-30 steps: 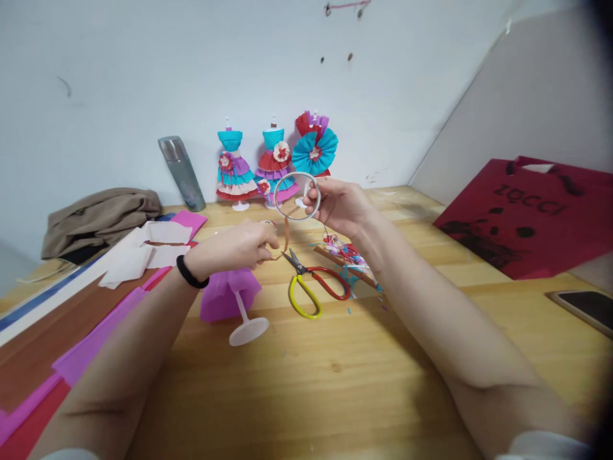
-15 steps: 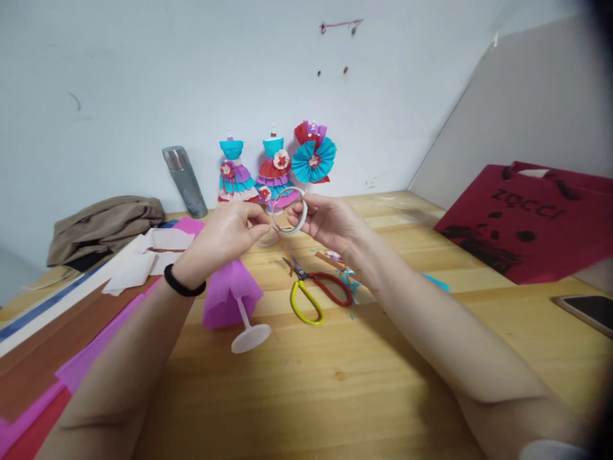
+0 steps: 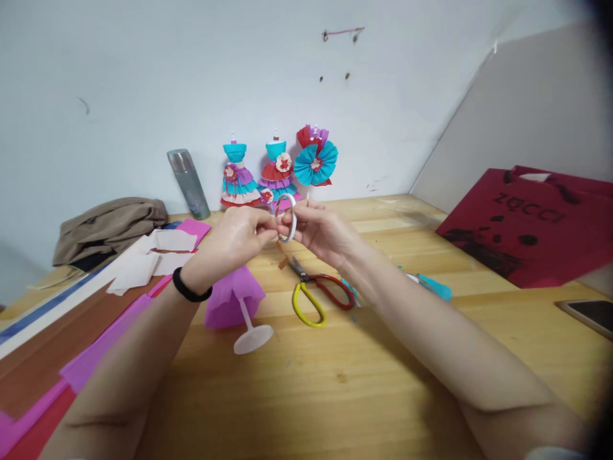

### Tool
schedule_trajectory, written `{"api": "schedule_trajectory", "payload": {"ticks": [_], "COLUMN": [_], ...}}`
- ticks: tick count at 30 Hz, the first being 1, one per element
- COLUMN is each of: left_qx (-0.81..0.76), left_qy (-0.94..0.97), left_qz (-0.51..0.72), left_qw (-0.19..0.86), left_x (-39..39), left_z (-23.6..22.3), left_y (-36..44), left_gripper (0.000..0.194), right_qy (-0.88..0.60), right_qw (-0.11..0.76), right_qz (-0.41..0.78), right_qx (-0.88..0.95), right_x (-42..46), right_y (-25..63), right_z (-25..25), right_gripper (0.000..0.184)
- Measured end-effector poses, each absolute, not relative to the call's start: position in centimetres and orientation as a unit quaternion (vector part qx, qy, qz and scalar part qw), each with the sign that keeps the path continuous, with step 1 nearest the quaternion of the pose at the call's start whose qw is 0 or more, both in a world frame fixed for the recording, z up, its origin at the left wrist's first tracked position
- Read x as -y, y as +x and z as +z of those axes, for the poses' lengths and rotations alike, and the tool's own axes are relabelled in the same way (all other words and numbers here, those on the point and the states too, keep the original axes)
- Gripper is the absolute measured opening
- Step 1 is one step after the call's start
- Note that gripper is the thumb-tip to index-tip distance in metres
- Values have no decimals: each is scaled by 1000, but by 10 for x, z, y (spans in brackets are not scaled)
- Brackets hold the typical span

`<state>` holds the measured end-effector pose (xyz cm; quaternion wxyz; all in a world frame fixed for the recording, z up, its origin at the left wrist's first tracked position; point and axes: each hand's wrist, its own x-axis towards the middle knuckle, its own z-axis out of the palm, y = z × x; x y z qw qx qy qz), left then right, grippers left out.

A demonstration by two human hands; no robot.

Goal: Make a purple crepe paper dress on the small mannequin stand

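Note:
A narrow white roll of tape (image 3: pixel 292 218) is held up above the table, seen partly edge-on. My right hand (image 3: pixel 325 233) grips its right side between thumb and fingers. My left hand (image 3: pixel 239 233), with a black band at the wrist, pinches at the roll's left edge; what exactly lies between those fingertips is too small to see. Below the hands are scissors (image 3: pixel 302 275) with one yellow and one red handle, blades slightly apart. Under my left hand, a purple paper skirt (image 3: pixel 223 303) on a white stand (image 3: pixel 253 339) lies tipped over.
Against the wall stand two paper dresses (image 3: pixel 235 176) (image 3: pixel 276 172) and a blue paper fan flower (image 3: pixel 316 164). A flask (image 3: pixel 189 185), brown cloth (image 3: pixel 112 227) and coloured paper sheets (image 3: pixel 96 319) lie left. At right are a red bag (image 3: pixel 531 230), blue scraps (image 3: pixel 435 287) and a phone (image 3: pixel 591 314).
The roll of tape has turned from nearly face-on to more edge-on, and my hands have come closer together around it. The whole view has shifted slightly.

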<state>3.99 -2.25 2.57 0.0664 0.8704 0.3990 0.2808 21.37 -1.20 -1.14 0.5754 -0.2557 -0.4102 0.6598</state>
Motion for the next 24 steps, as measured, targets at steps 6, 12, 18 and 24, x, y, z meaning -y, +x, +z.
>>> {"api": "schedule_trajectory", "payload": {"ticks": [6,12,18,24], "left_qx": [-426,-454,-495,-462], "left_qy": [806,776,786,795], "left_qz": [408,436,370,349], "left_qw": [45,44,15,182], "left_x": [23,14,2,-7], "left_z": [30,31,28,25], "left_y": [38,31,18,14], "left_gripper": [18,27,29,17], "right_qy": [-242,-247,-232,-185], "right_qw": [559,553,541,505], "right_qz": [612,574,561,627], "right_qx": [504,551,582,563], "right_x": [20,21,15,13], "right_y": [208,205,206,212], "right_z": [-15,-21,-26,-22], "right_gripper": [22,25,30,31]}}
